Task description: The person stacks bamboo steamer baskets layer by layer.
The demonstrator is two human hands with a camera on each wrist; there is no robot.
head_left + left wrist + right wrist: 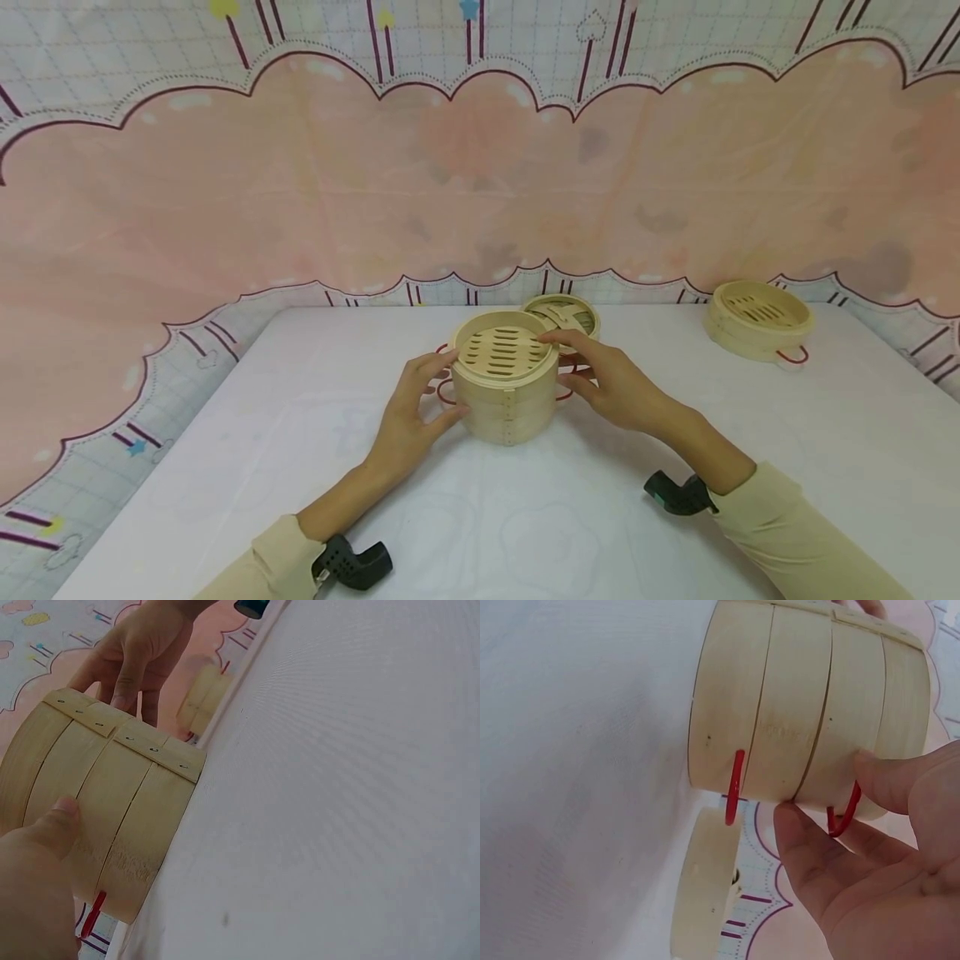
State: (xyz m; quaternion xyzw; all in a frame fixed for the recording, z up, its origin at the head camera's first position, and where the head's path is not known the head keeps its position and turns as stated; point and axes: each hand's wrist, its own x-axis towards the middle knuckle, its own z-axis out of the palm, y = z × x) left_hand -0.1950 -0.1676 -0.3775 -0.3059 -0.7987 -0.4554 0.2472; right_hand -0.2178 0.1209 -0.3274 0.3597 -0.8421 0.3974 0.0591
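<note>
A stack of round bamboo steamer baskets (506, 412) stands on the white table, its slatted top facing up. Fingers and thumb of my left hand (412, 412) hold the stack's left side; in the left wrist view the thumb presses the pale wall below a stapled seam. On the opposite side, my right hand (618, 383) grips the upper basket by its rim and wall. Seen from the right wrist, its thumb and fingers lie around a red handle (847, 814) on that basket. A lower red handle (736, 784) hangs free.
Right behind the stack, partly hidden by it, is a round bamboo lid (570, 315) with a crossing strip. Another slatted steamer basket (738, 333) with a red handle stands at the back right of the white table (510, 525). A patterned cloth (450, 183) hangs behind.
</note>
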